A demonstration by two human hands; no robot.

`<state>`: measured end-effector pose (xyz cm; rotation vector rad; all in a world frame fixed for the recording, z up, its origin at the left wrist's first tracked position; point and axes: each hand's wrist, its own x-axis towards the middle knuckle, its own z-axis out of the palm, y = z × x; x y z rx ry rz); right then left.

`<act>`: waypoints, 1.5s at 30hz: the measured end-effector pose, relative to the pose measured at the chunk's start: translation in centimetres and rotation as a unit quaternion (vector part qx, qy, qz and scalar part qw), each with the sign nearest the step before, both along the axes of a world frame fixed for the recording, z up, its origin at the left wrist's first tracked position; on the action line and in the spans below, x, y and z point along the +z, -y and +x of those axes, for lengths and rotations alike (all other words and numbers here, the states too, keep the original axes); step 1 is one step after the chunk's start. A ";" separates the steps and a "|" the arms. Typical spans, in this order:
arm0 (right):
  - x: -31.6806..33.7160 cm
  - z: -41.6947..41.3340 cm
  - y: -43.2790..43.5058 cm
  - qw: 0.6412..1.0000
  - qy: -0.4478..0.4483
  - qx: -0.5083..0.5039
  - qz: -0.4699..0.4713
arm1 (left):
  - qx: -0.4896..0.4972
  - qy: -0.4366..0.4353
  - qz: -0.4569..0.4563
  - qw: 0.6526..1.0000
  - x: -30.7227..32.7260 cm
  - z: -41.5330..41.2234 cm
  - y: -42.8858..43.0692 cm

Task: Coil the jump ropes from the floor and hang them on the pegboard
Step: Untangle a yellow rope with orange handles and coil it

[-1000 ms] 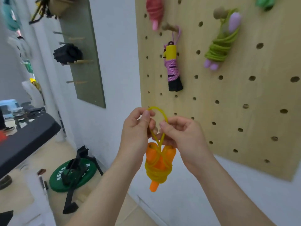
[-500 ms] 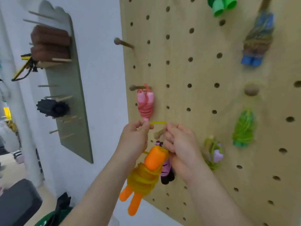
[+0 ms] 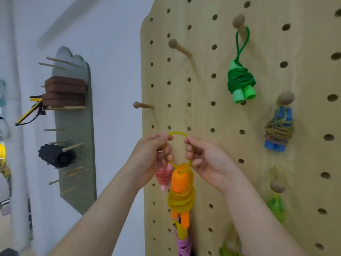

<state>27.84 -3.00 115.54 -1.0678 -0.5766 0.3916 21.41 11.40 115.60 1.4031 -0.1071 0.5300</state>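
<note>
Left hand (image 3: 153,154) and right hand (image 3: 208,157) are each pinching the yellow loop of one orange-handled rope (image 3: 181,191), which is dangling before the pegboard (image 3: 304,52) near its left edge, below two free pegs (image 3: 180,48). Six other ropes (image 3: 239,80) are hanging there, some partly hidden.

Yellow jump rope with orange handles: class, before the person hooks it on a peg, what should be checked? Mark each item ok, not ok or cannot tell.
1. Loop held open: the left hand and the right hand each pinch one side of the yellow loop. Ok.
2. Coil secure: the yellow coil sits wound round the orange handles. Ok.
3. Free peg available: the bare peg above the hands carries nothing. Ok.
4. Loop over a peg: it is below that peg and on none. Not ok.
5. Loop wide enough for the peg's knob: cannot tell.
</note>
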 end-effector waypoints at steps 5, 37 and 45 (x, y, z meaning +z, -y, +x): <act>3.1 0.6 -1.7 0.996 0.076 0.036 -0.004 | 0.071 0.064 -0.005 0.995 2.3 1.1 -1.0; 19.9 10.3 -7.7 0.898 0.228 -0.371 0.064 | 0.123 0.179 0.273 0.937 20.3 14.4 -4.1; 18.9 11.5 -7.9 0.889 0.273 -0.361 0.067 | 0.066 0.228 0.107 0.966 19.6 12.7 -4.5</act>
